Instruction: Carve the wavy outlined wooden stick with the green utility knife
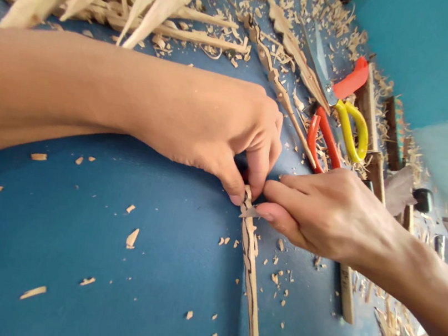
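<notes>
One slim, dark-lined stick [250, 276] ran from right of centre to the bottom edge.
The left hand [237, 122] pinched its upper end; the right hand [322, 213] gripped a small blade [248, 212] across it.

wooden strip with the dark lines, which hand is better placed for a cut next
Probably the right: the right hand holds what looks like a thin blade across the strip, while the left hand pinches its upper end.
</notes>
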A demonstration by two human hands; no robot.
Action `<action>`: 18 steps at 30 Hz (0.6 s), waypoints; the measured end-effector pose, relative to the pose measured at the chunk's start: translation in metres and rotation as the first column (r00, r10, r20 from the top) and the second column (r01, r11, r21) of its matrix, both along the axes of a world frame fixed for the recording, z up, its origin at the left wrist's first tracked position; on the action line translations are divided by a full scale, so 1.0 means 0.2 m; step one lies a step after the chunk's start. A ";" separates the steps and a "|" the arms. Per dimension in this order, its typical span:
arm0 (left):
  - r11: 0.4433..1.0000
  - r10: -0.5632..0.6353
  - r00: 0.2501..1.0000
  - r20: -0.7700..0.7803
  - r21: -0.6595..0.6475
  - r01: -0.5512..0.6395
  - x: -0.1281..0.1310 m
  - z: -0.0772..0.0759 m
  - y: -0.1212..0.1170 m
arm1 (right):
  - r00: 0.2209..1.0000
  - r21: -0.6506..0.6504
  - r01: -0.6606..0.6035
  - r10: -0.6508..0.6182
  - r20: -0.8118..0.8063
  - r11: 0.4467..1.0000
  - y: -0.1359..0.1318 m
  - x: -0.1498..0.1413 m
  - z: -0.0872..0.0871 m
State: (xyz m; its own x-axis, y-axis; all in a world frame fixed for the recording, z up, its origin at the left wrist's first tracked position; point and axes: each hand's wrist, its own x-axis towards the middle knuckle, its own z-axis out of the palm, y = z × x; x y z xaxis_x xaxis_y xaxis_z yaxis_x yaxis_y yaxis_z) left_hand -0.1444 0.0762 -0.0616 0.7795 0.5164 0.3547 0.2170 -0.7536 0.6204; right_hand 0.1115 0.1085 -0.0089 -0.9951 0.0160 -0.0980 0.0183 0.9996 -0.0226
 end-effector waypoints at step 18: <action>0.999 0.020 1.000 -0.008 -0.030 -0.020 0.01 0.00 0.00 | 0.980 -0.014 -0.034 0.036 0.195 0.999 0.01 -0.05 0.05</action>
